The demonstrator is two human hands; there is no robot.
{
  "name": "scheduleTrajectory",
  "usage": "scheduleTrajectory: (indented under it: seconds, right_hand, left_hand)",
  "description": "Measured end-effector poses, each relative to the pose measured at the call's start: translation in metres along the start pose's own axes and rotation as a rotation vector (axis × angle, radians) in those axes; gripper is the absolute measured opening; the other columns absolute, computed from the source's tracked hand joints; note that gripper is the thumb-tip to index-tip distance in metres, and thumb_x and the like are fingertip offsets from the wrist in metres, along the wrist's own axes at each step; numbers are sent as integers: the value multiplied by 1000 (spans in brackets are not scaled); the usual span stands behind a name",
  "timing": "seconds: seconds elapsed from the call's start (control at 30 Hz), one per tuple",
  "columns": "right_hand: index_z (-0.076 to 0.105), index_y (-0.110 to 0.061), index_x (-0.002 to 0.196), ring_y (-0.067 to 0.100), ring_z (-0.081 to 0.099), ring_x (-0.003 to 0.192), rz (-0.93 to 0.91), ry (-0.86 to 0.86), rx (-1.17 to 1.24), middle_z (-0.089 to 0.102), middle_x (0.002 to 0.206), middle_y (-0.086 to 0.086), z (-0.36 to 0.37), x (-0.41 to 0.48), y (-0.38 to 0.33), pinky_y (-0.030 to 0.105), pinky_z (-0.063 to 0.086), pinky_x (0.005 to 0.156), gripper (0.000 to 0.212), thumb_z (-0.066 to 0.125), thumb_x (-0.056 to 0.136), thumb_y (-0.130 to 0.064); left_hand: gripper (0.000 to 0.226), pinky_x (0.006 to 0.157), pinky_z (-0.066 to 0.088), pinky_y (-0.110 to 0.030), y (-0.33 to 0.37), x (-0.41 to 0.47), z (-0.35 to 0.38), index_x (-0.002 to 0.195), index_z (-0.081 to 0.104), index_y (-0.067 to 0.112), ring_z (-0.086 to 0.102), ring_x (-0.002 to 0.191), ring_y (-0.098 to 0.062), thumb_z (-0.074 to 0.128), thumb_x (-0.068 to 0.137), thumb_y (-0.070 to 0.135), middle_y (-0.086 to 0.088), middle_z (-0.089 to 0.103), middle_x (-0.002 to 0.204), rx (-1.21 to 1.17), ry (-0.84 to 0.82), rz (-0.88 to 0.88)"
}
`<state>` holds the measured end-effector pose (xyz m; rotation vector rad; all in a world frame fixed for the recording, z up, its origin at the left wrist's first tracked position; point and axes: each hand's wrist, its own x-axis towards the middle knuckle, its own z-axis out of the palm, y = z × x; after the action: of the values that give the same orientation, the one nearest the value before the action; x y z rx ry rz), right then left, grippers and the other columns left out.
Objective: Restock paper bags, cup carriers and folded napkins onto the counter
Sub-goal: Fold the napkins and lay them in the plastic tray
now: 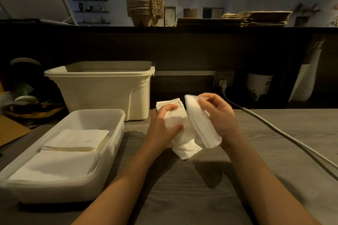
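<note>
head view: at a grey bench [256,160], a person's left hand [165,124] grips a folded napkin bundle [184,147], fingers curled over its top and thumb across its front. the bundle's lower end hangs low over the bench's middle; whether it touches the surface cannot be told. the right hand [219,115] pinches a thicker napkin stack [200,126] by its upper end, fingers bent round it, holding it tilted just beside the bundle. a clear tray [117,129] along the bench's left edge holds two flat napkin piles [76,139], one behind the other. a cream bin [102,87] stands behind the tray, by the bench's back edge. a white cable [274,128] runs from a wall socket [224,78] across the bench's right side. on the dark counter [182,29] above, cup carriers [144,7] stand stacked left of centre, and paper bags [256,18] lie flat in heaps towards its right end.
</note>
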<state>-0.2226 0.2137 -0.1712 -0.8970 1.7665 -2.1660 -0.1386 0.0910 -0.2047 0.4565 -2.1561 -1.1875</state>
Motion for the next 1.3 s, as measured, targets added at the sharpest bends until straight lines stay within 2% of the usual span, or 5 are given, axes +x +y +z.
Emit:
scheduleTrajectory:
  seconds: [0.13,0.37,0.7,1.03,1.3]
  right_hand:
    - [50,-36,81,4,54,83,-254,-2,-506,55,87,-16,12,0,17,16,44,65,17,61,87,-25]
    - [51,-29,88,1,48,83,-380,88,-704,53,93,-12,13,2,33,12,37,67,9,61,87,-29]
    - [61,-18,98,0,50,80,-460,210,-703,50,96,-10,10,4,39,9,37,67,11,61,87,-23]
    - [52,-20,119,3,48,75,-246,143,-663,50,92,-9,7,11,38,14,41,61,28,50,93,-31]
    - [57,-36,103,4,48,90,36,-340,-959,45,108,-11,-4,16,40,20,44,75,20,53,91,-21]
  left_hand:
    - [59,88,53,-40,4,-7,2,122,32,42,49,114,-18,69,82,18,2,41,129,-213,-139,23]
    - [81,89,52,-47,3,-9,9,131,15,48,51,114,-20,69,82,11,4,37,130,-378,-254,-64]
    - [30,88,51,-41,11,-7,17,126,22,50,54,103,-19,30,99,39,2,39,126,-533,-210,-209]
    - [63,83,51,-47,5,3,8,139,12,50,50,101,-22,39,98,11,-6,29,136,-527,120,-257]
    - [36,84,51,-46,-4,11,-22,111,44,43,48,109,-26,31,99,12,0,42,125,-650,310,-408]
